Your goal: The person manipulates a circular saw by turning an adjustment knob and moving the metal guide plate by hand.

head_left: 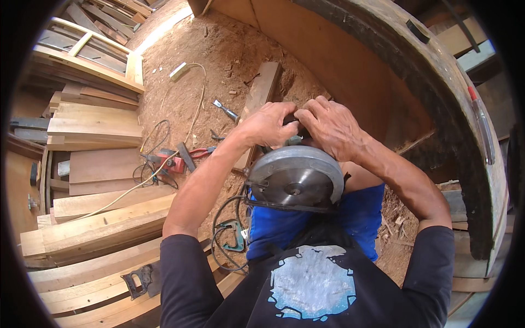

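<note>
A circular saw (pixel 295 177) rests at my lap, its round blade and grey guard facing me. Beyond the guard, my left hand (pixel 269 123) is closed, with thumb and fingers on a dark part at the saw's far side. My right hand (pixel 332 127) is closed on the same dark part, its fingers curled close to the left ones. Most of the saw's green body is hidden behind the guard and hands. A wooden plank (pixel 266 82) lies past my left hand, and a chisel (pixel 225 110) sits on the sawdust beside it.
Stacked boards (pixel 98 224) fill the left side, with a handsaw (pixel 140 281) on them. A red power tool (pixel 173 163), a teal tool (pixel 233 235), cords and a white socket strip (pixel 178 71) lie on the ground. A large curved wooden piece (pixel 432 71) rises on the right.
</note>
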A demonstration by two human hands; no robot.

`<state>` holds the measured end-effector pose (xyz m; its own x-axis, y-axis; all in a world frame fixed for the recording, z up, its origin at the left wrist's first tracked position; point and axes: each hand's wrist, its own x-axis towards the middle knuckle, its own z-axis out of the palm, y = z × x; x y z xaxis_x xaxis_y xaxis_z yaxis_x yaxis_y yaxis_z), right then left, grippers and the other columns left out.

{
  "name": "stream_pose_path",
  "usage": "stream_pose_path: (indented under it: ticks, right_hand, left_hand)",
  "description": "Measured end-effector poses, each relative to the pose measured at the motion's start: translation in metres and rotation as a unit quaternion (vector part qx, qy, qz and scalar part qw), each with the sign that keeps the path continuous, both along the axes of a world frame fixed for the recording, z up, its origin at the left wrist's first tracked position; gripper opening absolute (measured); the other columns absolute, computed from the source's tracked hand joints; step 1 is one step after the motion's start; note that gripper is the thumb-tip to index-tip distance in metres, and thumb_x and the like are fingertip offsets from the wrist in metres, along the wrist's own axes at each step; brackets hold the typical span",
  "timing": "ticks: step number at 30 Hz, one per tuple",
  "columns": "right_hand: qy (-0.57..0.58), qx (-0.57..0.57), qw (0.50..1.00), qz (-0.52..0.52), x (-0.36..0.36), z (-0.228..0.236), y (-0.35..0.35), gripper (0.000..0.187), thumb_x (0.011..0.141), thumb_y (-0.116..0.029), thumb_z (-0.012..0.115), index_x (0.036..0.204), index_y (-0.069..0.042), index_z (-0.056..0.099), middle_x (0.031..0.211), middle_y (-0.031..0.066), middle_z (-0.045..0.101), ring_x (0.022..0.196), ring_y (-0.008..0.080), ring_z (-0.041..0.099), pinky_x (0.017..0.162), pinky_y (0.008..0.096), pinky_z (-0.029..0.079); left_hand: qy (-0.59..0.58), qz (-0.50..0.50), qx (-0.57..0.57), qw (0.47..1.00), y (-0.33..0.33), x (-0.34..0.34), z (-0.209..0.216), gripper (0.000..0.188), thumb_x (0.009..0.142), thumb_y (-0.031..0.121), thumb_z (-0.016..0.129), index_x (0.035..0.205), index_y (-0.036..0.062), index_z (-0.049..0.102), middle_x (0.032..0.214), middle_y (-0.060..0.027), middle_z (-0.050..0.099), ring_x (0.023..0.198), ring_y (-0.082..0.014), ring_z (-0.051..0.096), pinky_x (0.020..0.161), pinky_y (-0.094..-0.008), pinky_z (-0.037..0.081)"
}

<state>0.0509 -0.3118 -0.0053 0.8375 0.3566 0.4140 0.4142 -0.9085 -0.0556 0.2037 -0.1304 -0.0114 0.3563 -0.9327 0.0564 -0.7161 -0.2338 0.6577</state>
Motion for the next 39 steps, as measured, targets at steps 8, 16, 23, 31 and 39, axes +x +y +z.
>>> stream_pose_path:
  ticks: [8,16,23,31,39]
  right_hand:
    - [-0.004,-0.019,1.0,0.013,0.0,-0.001,0.001,0.048,0.079,-0.019,0.074,0.12,0.001,0.059,0.107,0.0161,0.063,0.103,0.033,0.064,0.086,0.0433,0.056]
    - [-0.007,0.012,0.999,0.036,0.004,-0.012,-0.008,0.05,0.082,-0.018,0.075,0.124,0.002,0.059,0.101,0.0147,0.065,0.097,0.0335,0.066,0.088,0.0454,0.055]
    - [-0.026,0.013,0.999,0.027,-0.003,-0.001,-0.007,0.046,0.079,-0.019,0.08,0.116,-0.002,0.058,0.099,0.0142,0.065,0.097,0.0355,0.066,0.088,0.0488,0.054]
    - [0.009,0.038,0.999,-0.005,-0.003,-0.012,-0.007,0.043,0.08,-0.021,0.081,0.112,-0.005,0.057,0.094,0.0139,0.065,0.096,0.0373,0.066,0.087,0.0475,0.054]
    - [-0.019,0.019,1.0,0.003,-0.006,-0.009,-0.003,0.047,0.079,-0.02,0.081,0.115,-0.005,0.056,0.098,0.0143,0.065,0.095,0.0375,0.066,0.089,0.0497,0.054]
  left_hand:
    - [0.076,0.022,0.061,0.995,0.002,-0.008,0.015,0.032,0.088,0.022,0.065,0.106,-0.004,0.065,0.087,-0.0256,0.068,0.079,-0.0385,0.066,0.073,-0.0492,0.051]
    - [0.019,-0.008,0.016,1.0,-0.003,-0.005,0.005,0.029,0.089,0.023,0.065,0.103,-0.003,0.064,0.086,-0.0252,0.067,0.08,-0.0416,0.065,0.073,-0.0504,0.05]
    - [-0.013,-0.005,0.027,1.0,0.0,-0.007,0.007,0.036,0.096,0.034,0.07,0.102,-0.0006,0.064,0.084,-0.0239,0.068,0.08,-0.0423,0.066,0.072,-0.0504,0.05]
    - [-0.013,0.001,-0.004,1.0,-0.002,-0.008,0.003,0.036,0.096,0.035,0.071,0.101,0.0004,0.066,0.086,-0.0238,0.07,0.08,-0.0404,0.068,0.071,-0.0496,0.05]
    - [0.018,0.007,0.041,0.999,-0.002,-0.01,0.013,0.034,0.096,0.033,0.07,0.103,0.0002,0.065,0.081,-0.0225,0.069,0.078,-0.0391,0.069,0.07,-0.0483,0.051]
